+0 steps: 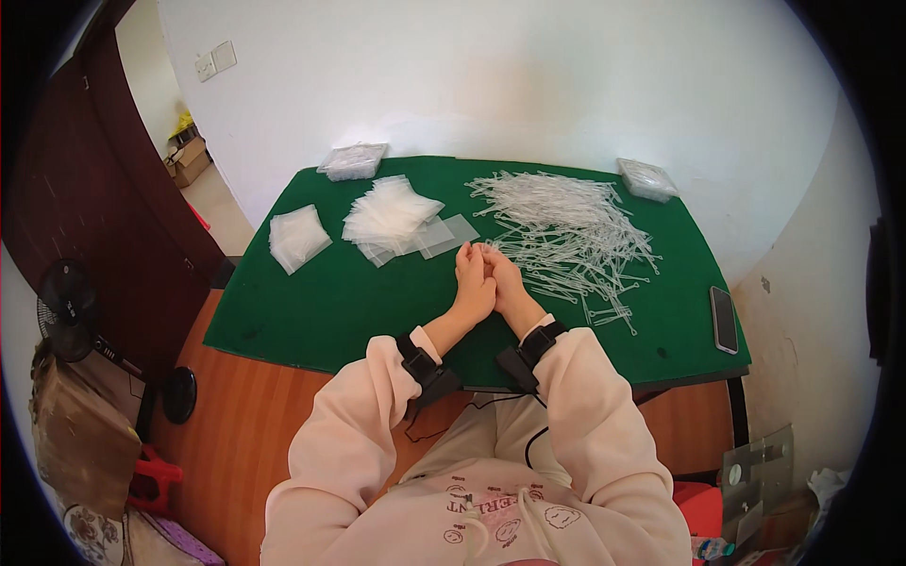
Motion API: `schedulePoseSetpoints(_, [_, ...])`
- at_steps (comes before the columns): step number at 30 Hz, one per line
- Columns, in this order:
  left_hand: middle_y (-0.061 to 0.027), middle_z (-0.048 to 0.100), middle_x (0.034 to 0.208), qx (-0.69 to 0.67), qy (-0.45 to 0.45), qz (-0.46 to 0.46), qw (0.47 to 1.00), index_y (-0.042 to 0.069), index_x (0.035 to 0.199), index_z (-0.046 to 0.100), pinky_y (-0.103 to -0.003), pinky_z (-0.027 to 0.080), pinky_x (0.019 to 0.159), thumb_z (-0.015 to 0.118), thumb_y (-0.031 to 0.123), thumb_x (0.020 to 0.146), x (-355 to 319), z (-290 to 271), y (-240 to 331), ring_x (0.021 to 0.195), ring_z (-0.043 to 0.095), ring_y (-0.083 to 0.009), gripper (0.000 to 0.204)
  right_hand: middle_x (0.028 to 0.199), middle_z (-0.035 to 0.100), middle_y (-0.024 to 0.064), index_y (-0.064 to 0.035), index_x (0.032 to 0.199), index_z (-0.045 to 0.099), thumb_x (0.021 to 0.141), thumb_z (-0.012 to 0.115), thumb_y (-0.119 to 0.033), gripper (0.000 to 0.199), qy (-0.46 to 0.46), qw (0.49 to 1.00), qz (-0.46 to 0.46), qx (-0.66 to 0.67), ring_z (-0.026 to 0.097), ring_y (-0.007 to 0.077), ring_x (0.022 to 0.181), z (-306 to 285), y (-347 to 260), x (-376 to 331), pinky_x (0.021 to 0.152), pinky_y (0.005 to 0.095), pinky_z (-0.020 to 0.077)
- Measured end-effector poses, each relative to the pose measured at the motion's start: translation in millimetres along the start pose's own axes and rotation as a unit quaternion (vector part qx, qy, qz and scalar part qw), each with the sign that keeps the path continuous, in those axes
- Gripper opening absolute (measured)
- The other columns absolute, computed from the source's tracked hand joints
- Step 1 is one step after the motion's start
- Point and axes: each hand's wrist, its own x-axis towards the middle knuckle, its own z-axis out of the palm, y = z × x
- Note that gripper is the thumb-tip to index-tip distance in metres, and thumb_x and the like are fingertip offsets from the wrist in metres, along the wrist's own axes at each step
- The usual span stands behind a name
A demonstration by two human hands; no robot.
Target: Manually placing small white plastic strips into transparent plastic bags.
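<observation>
Bags (392, 215) left of sticks (562, 212), both on table (321, 316).

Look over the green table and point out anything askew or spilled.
The heap of clear plastic pieces sprawls untidily, with a few strays at its near end, and the larger pile of translucent bags is fanned out unevenly. The phone lies close to the table's right edge.

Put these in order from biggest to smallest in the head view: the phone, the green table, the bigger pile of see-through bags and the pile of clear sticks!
1. Green table
2. Pile of clear sticks
3. Bigger pile of see-through bags
4. Phone
</observation>
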Motion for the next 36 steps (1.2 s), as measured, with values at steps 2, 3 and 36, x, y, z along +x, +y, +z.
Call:
schedulePoseSetpoints(2, [-0.0231,0.016,0.139,-0.014,-0.006,-0.021,1.0,-0.005,0.132,0.025,-0.036,0.018,0.106,0.041,-0.002,0.07,1.8,2.4,0.1,0.13,0.017,-0.0343,0.065,0.096,0.059,0.0124,-0.0025,0.104,0.048,0.086,0.045,-0.004,0.018,0.013,0.998,0.034,0.05,0.059,0.0215,0.081,4.6,-1.0,2.5,0.073,0.0315,0.049])
schedulePoseSetpoints(3, [-0.023,0.013,0.141,-0.029,-0.013,-0.042,0.999,-0.006,0.132,0.025,-0.036,0.017,0.106,0.041,-0.001,0.069,2.6,4.2,0.4,0.132,0.013,-0.0338,0.065,0.096,0.059,0.0124,-0.0025,0.104,0.048,0.086,0.045,-0.004,0.018,0.014,0.998,0.033,0.05,0.059,0.0215,0.081,5.9,-1.6,2.4,0.073,0.0315,0.049])
schedulePoseSetpoints(36, [-0.0134,0.048,0.119,0.436,-0.211,0.152,0.862,0.002,0.12,0.046,-0.058,0.024,0.096,0.052,0.042,0.081,-36.2,-120.0,10.1,0.118,0.04,-0.028,0.056,0.057,0.048,-0.0017,-0.0022,0.084,0.058,0.084,0.059,-0.015,0.013,-0.053,0.942,-0.187,-0.273,0.043,0.0066,0.045,20.7,-0.4,-11.5,0.042,0.021,0.0342])
